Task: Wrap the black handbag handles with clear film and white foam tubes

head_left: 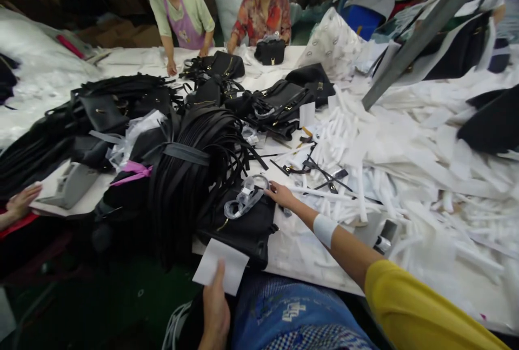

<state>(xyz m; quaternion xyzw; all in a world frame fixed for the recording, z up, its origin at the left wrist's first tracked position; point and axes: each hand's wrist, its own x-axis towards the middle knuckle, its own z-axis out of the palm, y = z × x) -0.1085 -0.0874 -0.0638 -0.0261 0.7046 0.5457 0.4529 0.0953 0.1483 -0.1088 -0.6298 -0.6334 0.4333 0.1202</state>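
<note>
My left hand (216,302) is closed on a white sheet of paper (225,264), with the thumb lying across it, just off the table's front edge. In front of me a black handbag (243,231) lies flat, a gold zip showing on it. On top of the bag rests a handle wrapped in clear plastic (242,201). The fingertips of my right hand (280,194) pinch the right end of that wrapped handle. Directly left of the bag stands a thick bundle of black straps (182,177), tied with a grey band.
Black bags (279,101) are heaped mid-table. White paper strips and sheets (389,150) cover the right side, below a slanting grey post (421,36). Two people work across the table; another person's hand (24,200) is at far left, near a grey box-shaped object (75,183).
</note>
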